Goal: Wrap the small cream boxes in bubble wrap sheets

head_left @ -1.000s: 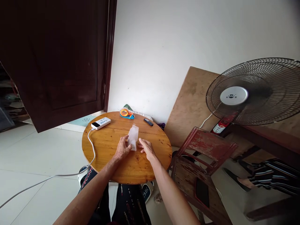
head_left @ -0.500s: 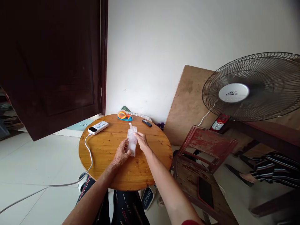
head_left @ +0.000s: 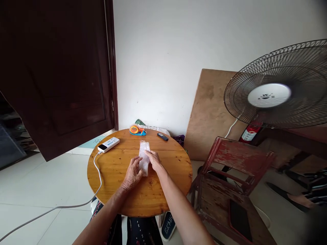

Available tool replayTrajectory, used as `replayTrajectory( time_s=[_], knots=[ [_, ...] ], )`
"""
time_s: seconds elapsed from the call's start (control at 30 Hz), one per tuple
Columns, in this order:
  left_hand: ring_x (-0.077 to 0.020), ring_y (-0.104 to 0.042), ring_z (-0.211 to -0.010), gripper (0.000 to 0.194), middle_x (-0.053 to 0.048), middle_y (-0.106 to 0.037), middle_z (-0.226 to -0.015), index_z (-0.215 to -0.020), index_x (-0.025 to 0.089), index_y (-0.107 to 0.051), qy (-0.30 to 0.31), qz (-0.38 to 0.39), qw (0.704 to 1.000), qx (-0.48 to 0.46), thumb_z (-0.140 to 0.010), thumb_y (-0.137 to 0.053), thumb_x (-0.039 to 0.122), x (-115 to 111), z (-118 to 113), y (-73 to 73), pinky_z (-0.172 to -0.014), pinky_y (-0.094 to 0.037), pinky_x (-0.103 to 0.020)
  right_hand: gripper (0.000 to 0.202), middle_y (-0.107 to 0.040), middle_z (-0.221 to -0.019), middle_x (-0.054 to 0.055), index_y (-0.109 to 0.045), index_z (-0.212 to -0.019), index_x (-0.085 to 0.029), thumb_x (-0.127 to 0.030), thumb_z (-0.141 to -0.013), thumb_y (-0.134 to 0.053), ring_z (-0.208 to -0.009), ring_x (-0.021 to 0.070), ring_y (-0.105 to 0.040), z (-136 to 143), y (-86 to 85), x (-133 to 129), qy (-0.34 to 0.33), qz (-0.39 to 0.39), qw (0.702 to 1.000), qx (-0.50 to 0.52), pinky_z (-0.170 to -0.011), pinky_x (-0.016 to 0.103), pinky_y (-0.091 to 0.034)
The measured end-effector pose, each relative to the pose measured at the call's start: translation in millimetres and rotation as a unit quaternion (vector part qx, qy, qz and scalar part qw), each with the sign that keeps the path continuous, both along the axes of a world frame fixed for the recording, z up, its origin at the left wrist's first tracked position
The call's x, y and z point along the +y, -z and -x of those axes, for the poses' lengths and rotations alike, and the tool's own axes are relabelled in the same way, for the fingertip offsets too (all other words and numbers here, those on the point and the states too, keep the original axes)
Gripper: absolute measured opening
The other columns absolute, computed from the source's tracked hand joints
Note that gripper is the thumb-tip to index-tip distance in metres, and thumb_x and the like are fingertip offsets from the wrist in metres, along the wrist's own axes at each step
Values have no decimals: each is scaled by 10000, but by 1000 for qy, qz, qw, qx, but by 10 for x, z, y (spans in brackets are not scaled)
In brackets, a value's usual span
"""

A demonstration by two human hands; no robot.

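A narrow packet of clear bubble wrap [head_left: 143,165] lies lengthwise on the round wooden table [head_left: 112,183]. What the wrap encloses cannot be made out. My left hand [head_left: 133,173] curls along the packet's left edge, fingers at the side and thumb at the near end. On the right edge, my right hand [head_left: 153,160] grips the packet, its fingertips reaching over the top face. Beyond the packet sits an orange and blue tape dispenser [head_left: 137,130]. A dark remote-like device [head_left: 162,136] lies to its right.
A white power bank [head_left: 108,144] with a cable [head_left: 98,170] trailing off the table is at the left. To the right stand a worn red chair [head_left: 235,160] bearing a dark tablet-like slab [head_left: 240,219] and a large fan [head_left: 270,95]. Another person's foot [head_left: 288,197] shows at far right.
The small white strip that stuck out from the packet's far end now lies against it. My right hand has slid slightly along the packet. The view has shifted a little.
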State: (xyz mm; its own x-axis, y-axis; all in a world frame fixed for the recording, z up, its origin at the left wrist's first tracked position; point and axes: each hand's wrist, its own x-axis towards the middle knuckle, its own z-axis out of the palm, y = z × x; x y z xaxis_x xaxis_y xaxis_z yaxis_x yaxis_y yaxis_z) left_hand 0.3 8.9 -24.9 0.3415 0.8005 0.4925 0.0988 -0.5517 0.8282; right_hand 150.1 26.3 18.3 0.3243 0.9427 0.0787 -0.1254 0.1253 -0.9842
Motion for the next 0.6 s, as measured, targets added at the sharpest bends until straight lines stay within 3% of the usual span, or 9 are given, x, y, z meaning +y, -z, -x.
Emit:
replayTrajectory(
  time_s=[0.1, 0.23, 0.47, 0.6],
  knots=[
    [-283, -504, -1258, 575, -136, -467, -1398, -1233, 171, -614, -9, -50, 998, 34, -673, -512, 86, -23, 33, -17, -1039, -464, -444, 387, -553, -533, -48, -583, -619, -186, -518, -551, -771, -512, 110, -443, 19, 50, 2, -5, -8, 1000, 23, -520, 247, -339],
    [-279, -527, -1218, 535, -117, -549, -1318, -1214, 177, -637, -23, -73, 994, 79, -700, -509, 104, -18, 72, -6, -1076, -428, -464, 384, -583, -576, -39, -594, -647, -189, -520, -567, -772, -545, 119, -467, 23, 29, -7, -15, -27, 998, 52, -554, 249, -366],
    [-181, -592, -922, 428, -96, -496, -1233, -1182, 195, -651, -30, -19, 998, 57, -764, -554, 195, 8, 77, 4, -808, -551, -347, 374, -669, -712, 7, -677, -750, -178, -529, -636, -740, -643, 144, -541, 104, -136, -120, -77, -57, 994, 49, -650, 262, -432],
    [-203, -568, -969, 404, -100, -494, -1192, -1156, 195, -641, -44, -29, 998, 45, -758, -569, 195, -8, 78, -60, -776, -532, -329, 333, -697, -735, 19, -709, -793, -164, -477, -682, -701, -679, 159, -570, 107, -200, -210, -111, -56, 992, 7, -665, 267, -442]
  ],
)
